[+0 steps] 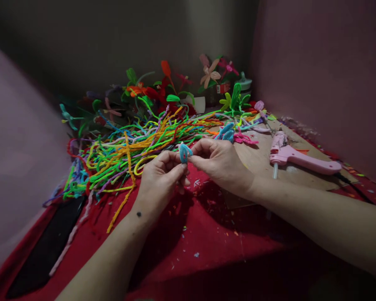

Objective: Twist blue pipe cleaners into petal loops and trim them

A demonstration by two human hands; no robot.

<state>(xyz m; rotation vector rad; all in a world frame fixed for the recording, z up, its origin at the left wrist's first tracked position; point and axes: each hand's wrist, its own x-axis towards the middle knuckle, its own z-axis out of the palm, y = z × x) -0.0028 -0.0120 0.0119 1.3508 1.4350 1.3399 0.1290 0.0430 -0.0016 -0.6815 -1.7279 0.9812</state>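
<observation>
My left hand [163, 175] and my right hand [217, 161] meet over a red cloth [207, 246], both pinching a small bent blue pipe cleaner [184, 152] between thumbs and fingertips. The blue piece is folded into a short loop and sticks up between the two hands. Just behind them lies a big tangled heap of pipe cleaners [138, 146] in green, yellow, orange and other colours.
A pink glue gun [297, 159] lies on a cardboard sheet [260, 156] to the right. More blue loops [226, 131] and a pink piece [244, 139] rest behind my right hand. Finished pipe-cleaner flowers [211, 73] stand at the back. A black strip [50, 246] lies at the left.
</observation>
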